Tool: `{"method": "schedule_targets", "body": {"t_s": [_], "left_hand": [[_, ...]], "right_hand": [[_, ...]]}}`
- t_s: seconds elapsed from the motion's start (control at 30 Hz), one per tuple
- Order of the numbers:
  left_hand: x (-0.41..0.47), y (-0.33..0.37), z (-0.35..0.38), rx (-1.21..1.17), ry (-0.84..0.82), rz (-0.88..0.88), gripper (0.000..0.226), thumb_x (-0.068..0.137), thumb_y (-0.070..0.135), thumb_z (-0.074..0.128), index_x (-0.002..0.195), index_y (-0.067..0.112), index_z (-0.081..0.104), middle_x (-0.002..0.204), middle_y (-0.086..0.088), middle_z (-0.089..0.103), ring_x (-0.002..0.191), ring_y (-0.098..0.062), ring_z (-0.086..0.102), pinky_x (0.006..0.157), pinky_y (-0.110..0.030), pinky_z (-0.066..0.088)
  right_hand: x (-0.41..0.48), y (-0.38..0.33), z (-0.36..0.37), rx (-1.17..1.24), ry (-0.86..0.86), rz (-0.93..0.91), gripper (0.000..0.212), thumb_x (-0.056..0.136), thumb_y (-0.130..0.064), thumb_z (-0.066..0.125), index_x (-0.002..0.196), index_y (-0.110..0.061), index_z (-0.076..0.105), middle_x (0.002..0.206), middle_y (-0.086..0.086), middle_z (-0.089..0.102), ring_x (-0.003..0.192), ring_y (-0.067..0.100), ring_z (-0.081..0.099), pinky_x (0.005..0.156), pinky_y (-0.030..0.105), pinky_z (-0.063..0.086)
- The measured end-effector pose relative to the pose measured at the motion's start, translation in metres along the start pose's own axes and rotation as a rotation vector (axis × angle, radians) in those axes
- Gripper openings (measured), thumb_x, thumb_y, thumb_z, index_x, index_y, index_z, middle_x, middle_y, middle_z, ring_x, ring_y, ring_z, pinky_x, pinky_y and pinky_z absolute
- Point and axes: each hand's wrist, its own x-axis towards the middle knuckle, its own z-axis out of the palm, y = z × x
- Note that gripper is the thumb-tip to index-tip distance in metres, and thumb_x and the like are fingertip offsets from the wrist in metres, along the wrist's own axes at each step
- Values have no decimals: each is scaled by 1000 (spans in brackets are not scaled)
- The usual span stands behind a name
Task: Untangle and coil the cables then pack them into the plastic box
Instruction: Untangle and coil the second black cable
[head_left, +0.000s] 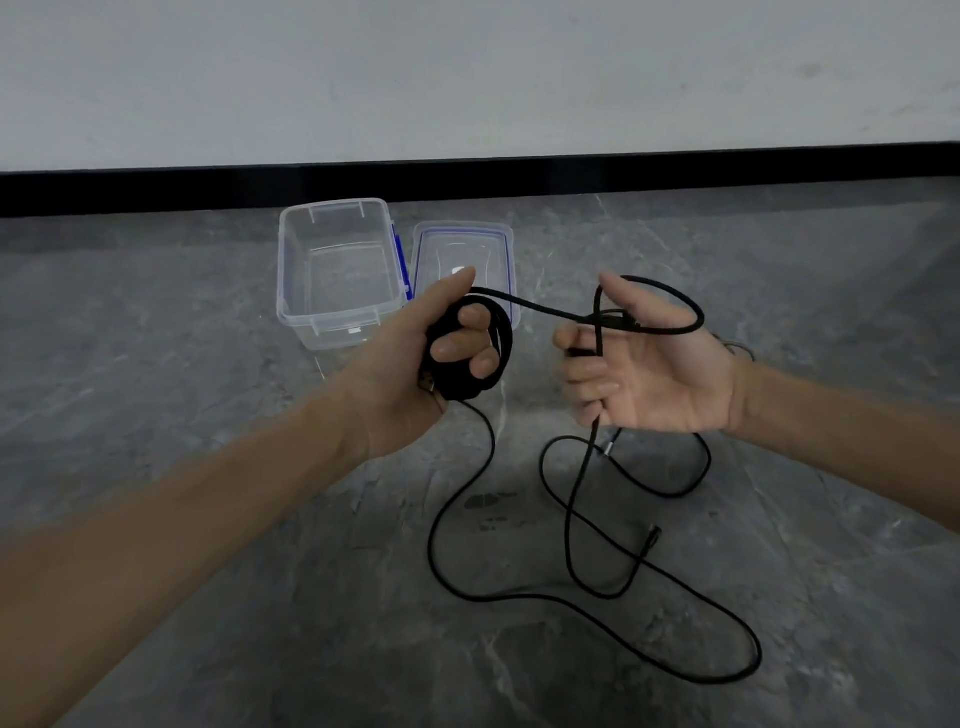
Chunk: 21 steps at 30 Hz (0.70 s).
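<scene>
My left hand (415, 364) grips a small coil of black cable (501, 345), fingers curled through its loops. A taut strand runs from the coil to my right hand (654, 369), palm up, whose curled fingers hold the cable; a loop passes over the thumb and round the hand. More black cable (519, 597) hangs from both hands and lies in loose, crossing loops on the grey floor, with a plug end (653, 535) and a metal-tipped end (608, 447) showing. The clear plastic box (291, 306) stands open and empty behind my left hand.
The box's clear lid (498, 234) with blue trim lies flat on the floor just right of the box. A black skirting board (675, 174) runs along the pale wall behind. Grey marble-patterned floor (208, 364) spreads all round.
</scene>
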Motion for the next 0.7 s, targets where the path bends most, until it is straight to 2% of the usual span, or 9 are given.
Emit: {"method": "schedule_targets", "body": {"t_s": [0.07,0.17,0.3,0.43,0.57,0.7], "left_hand": [[0,4,0,-59,20,15,36,82,43,53,53,22,51,38,10,32,47,-9,47,54,-16,46],[2,12,-5,-161,73,58,36,84,39,53,53,21,50,38,10,34,46,-9,48,52,-16,47],[5,20,-11,-169,154,102,47,98,37,43,53,22,49,38,9,34,49,-8,47,52,-15,44],[8,26,-8,-186,173,123,43,99,36,43,58,22,47,40,9,34,49,-8,48,49,-15,44],[8,29,-3,-144,168,137,44,99,36,43,58,22,49,41,10,36,51,-8,50,53,-15,46],[8,26,5,-33,166,145,44,100,36,42,59,23,47,40,10,35,50,-8,49,60,-18,40]], "right_hand": [[-2,8,-9,17,26,33,52,91,-61,39,92,-14,62,68,-2,46,58,11,39,67,27,38],[-9,23,-23,25,164,79,49,95,-54,38,91,-13,63,64,-3,38,58,12,26,62,26,32],[-18,36,-31,-68,310,50,39,89,-53,58,87,-14,58,66,-4,20,57,10,20,56,23,30],[-17,60,-34,-323,501,48,32,92,-44,53,75,-16,55,61,-4,18,53,10,14,48,21,23],[-14,77,-33,-689,614,164,40,96,-46,43,71,-15,47,56,-5,26,48,8,21,46,19,23],[-7,90,-30,-734,621,215,42,102,-40,38,70,-14,47,55,-2,26,48,9,24,47,21,26]]}}
